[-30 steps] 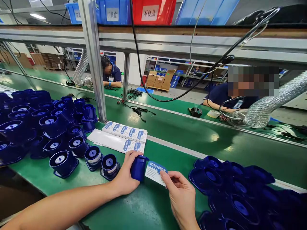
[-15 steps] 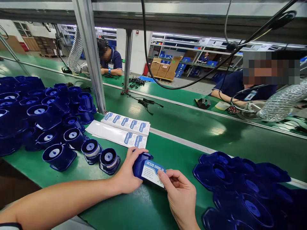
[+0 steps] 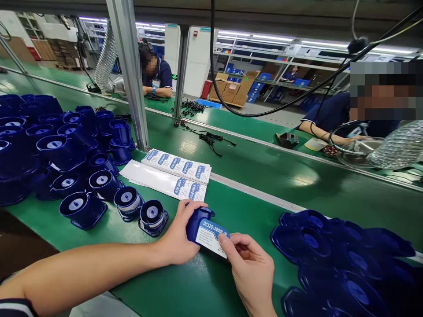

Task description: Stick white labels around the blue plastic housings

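My left hand (image 3: 180, 235) grips a dark blue plastic housing (image 3: 194, 222), fingers wrapped over its top and thumb below. A white label with a blue header (image 3: 211, 239) lies with its left part against the housing's side. Its right end is pinched between the thumb and fingers of my right hand (image 3: 249, 262). The label reads DC52Q-5000L/H. Just beyond my hands lie label sheets (image 3: 168, 178), partly bare backing. Two blue housings (image 3: 153, 215) with labels around them stand left of my left hand.
Many blue housings (image 3: 56, 147) are heaped on the left of the green bench (image 3: 178, 281). More blue parts (image 3: 343, 259) lie at the right. A metal post (image 3: 130, 83) rises behind the sheets. Across the bench sit co-workers (image 3: 158, 75) among cables (image 3: 211, 138) and a flexible duct (image 3: 399, 141).
The view has shifted slightly, so most things appear a little further right. Both hands keep their holds on the housing and the label, with hardly any visible movement between them.
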